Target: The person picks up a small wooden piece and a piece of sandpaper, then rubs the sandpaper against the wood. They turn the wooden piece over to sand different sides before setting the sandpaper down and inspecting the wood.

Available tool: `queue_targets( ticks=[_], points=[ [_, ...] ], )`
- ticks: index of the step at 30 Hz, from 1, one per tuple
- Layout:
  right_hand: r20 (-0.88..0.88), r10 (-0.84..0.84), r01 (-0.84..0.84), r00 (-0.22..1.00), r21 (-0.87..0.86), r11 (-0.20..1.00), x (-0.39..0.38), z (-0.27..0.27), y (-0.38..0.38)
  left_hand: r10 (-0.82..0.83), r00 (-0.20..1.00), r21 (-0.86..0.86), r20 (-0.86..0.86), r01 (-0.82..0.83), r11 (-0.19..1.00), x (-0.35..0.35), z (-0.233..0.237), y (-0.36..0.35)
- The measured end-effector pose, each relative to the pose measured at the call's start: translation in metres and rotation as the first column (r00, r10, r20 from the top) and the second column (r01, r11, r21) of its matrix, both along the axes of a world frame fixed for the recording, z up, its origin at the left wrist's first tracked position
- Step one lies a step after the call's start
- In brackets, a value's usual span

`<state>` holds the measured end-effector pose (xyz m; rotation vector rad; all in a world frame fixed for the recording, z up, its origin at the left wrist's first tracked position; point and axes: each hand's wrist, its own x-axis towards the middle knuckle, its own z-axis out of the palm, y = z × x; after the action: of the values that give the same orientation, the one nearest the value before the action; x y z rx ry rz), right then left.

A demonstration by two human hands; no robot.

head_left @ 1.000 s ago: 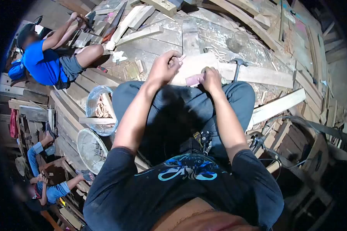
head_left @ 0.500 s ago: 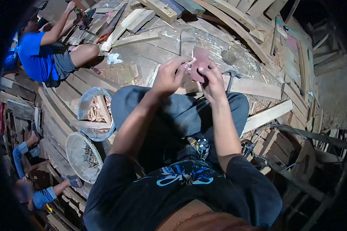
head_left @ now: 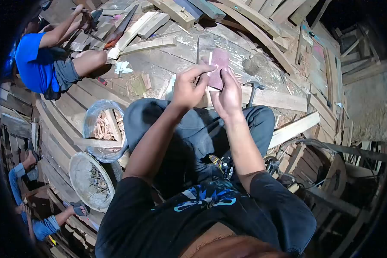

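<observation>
Over my crossed legs, my right hand (head_left: 228, 92) grips a reddish-brown sheet that looks like sandpaper (head_left: 218, 69), its thumb along the sheet's right side. My left hand (head_left: 191, 86) is at the sheet's left edge, fingers bent and pinched together on something small that I cannot make out. A thin pale strip shows along the sheet's left edge. Just beyond my right knee a hammer (head_left: 254, 88) lies with its head up near a pale board (head_left: 279, 99).
Left of my knee stand a clear tub (head_left: 90, 118) of wood pieces and a round basin (head_left: 75, 172) holding nails or scraps. A person in blue (head_left: 32, 60) sits at upper left; another person's legs (head_left: 56, 219) show at lower left. Planks (head_left: 155, 43) lie ahead.
The sheet now stands more upright and its broad face shows. My right hand has turned and shifted left, nearer my left hand. The whole view has moved slightly.
</observation>
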<state>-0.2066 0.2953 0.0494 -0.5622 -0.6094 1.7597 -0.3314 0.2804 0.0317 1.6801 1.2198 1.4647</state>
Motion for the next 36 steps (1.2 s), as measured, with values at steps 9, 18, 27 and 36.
queue_targets(
  ticks=[9,18,27,36],
  points=[
    [0.045,0.000,-0.002,0.999,0.046,0.999,0.002,0.010,-0.001,-0.093,0.940,-0.134,0.328,0.144,0.980,0.002,-0.005,0.002],
    [0.024,-0.002,0.001,1.000,0.072,0.997,0.006,0.009,-0.002,-0.118,0.936,-0.182,0.332,0.186,0.966,-0.007,0.003,0.003],
    [-0.111,-0.058,0.059,0.992,0.007,0.998,0.009,-0.011,0.004,-0.152,0.926,-0.268,0.344,0.252,0.930,-0.012,0.001,-0.001],
    [0.045,-0.093,0.089,0.995,0.082,0.993,0.001,0.001,-0.013,-0.145,0.876,-0.250,0.459,0.284,0.926,-0.009,-0.005,0.004]
  ],
)
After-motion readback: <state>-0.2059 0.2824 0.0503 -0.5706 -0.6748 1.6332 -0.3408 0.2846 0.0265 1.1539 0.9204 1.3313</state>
